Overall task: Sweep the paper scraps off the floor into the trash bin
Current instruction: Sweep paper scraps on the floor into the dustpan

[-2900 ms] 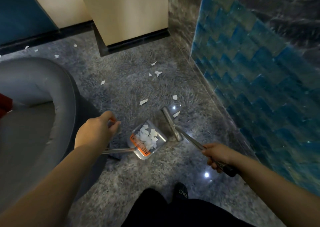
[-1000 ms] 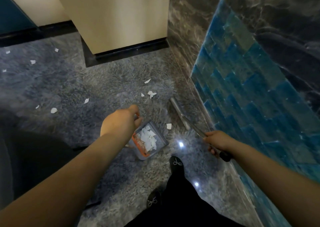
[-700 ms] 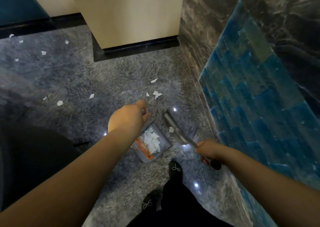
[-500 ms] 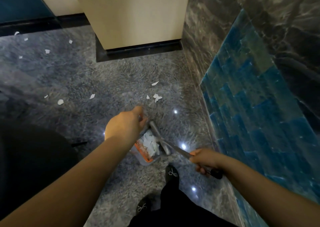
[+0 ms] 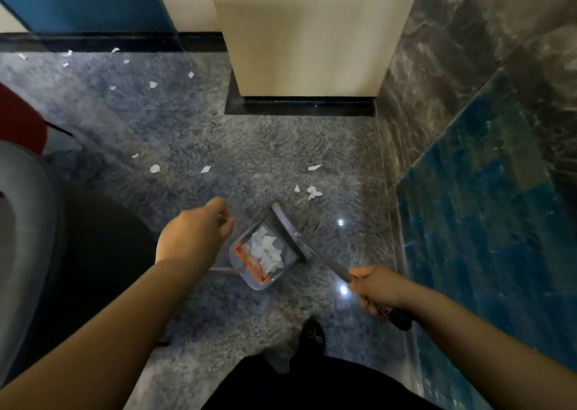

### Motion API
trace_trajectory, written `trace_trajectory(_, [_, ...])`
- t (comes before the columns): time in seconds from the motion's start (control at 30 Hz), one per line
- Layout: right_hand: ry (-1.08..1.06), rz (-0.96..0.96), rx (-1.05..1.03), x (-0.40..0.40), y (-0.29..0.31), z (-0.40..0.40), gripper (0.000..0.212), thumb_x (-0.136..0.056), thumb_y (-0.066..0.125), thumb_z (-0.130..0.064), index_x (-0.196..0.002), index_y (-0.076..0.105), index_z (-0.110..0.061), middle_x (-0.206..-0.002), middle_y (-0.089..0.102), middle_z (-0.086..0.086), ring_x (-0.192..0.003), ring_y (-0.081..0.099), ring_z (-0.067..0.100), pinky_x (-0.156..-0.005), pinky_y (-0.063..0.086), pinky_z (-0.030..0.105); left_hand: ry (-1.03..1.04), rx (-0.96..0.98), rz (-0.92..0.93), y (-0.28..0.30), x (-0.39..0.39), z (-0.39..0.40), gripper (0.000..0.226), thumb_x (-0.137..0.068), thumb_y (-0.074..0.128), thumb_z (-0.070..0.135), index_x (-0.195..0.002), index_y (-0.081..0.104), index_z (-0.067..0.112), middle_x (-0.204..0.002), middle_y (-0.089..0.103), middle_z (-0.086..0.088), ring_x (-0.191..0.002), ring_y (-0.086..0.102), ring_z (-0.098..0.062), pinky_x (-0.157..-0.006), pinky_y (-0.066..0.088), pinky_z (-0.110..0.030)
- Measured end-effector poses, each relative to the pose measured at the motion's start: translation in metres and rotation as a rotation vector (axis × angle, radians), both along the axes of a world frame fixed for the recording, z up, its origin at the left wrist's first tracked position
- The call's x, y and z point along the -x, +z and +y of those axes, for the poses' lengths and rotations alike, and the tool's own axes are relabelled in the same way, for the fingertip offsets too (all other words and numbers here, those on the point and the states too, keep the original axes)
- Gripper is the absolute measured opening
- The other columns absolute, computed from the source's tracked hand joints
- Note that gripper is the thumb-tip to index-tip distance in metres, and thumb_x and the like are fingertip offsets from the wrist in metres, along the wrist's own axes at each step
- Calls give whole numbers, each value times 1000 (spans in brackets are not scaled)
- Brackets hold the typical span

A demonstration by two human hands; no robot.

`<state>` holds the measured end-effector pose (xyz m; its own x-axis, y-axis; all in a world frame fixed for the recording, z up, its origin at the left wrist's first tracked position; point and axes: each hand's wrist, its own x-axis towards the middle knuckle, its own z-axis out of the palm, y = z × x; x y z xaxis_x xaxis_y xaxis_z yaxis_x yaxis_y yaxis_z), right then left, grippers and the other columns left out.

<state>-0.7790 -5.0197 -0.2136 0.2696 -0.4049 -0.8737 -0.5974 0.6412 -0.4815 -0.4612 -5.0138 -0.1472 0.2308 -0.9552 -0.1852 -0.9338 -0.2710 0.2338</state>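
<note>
The scraps [image 5: 313,191] nearest the work lie on the floor [image 5: 274,147] just beyond the broom head [image 5: 287,231], which now rests along the open edge of the dustpan [image 5: 262,256]; a second ago it was out on the floor with one scrap beside it, and that scrap is gone, probably swept in. The dustpan holds a heap of white pieces. The right hand [image 5: 376,288] grips the broom handle. The left hand [image 5: 193,234] curls around the dustpan's handle. More scraps lie scattered farther off; no bin shows.
</note>
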Motion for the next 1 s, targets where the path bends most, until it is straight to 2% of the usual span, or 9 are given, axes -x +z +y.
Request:
trace_trajectory(0.07, [22,0,23,-11,-1,-14,11,-98,47,-6,-93,55,-12,-47,51,5,-33,46,11,-39,36,20,54,15,-9,4,-14,2,16,-92,57,43,-92,52,27,-83,69,0,-74,63,-28,-62,51,-35])
trace_trajectory(0.13, [6,15,34,-22,-5,-26,22,-98,47,-5,-119,53,-7,-49,51,7,-31,45,11,-34,34,17,97,25,-21,8,-27,4,16,-92,58,43,-90,52,29,-81,68,1,-70,60,-26,-58,47,-32])
trace_trajectory(0.17, [-3,35,34,-27,-9,-32,37,-98,48,-6,-135,43,-9,-51,52,9,-31,45,12,-34,34,16,120,25,-28,9,-34,5,16,-91,58,44,-89,52,30,-79,67,1,-67,58,-25,-56,43,-30])
trace_trajectory(0.23, [0,52,33,-38,-14,-42,54,-98,49,-9,-148,28,-11,-54,53,11,-32,46,12,-36,35,17,160,17,-40,9,-47,8,19,-90,60,46,-87,52,29,-75,64,2,-65,56,-24,-53,38,-28])
trace_trajectory(0.47, [26,83,8,-71,-35,-76,55,-98,51,-12,-148,30,-12,-54,53,10,-34,47,13,-38,38,18,193,-15,-76,-2,-86,9,20,-91,58,48,-83,47,34,-59,45,17,-52,45,-7,-45,29,-22])
trace_trajectory(0.6, [67,78,26,-92,-44,-90,51,-97,51,-8,-145,33,-6,-49,53,9,-36,49,15,-38,39,19,198,-59,-84,-12,-102,2,18,-92,56,49,-86,49,33,-64,52,14,-57,54,-11,-47,40,-24])
trace_trajectory(0.7, [157,99,18,-108,-50,-98,54,-98,51,-12,-148,30,-8,-56,57,10,-42,52,16,-39,40,19,203,-73,-81,-18,-112,-5,17,-93,56,47,-88,50,32,-63,49,15,-58,54,-13,-46,37,-25])
trace_trajectory(0.83, [251,101,28,-130,-57,-97,55,-98,49,-10,-148,29,-7,-50,56,8,-36,50,14,-35,36,16,240,-100,-76,-20,-124,-23,18,-93,56,46,-85,47,32,-71,59,9,-61,56,-14,-49,39,-26])
trace_trajectory(1.0, [323,76,-14,-156,-57,-90,57,-99,48,-11,-150,24,-9,-63,54,13,-46,48,17,-38,37,19,233,-131,-56,-19,-129,-42,18,-94,56,44,-86,47,30,-73,59,9,-64,56,-16,-50,41,-28])
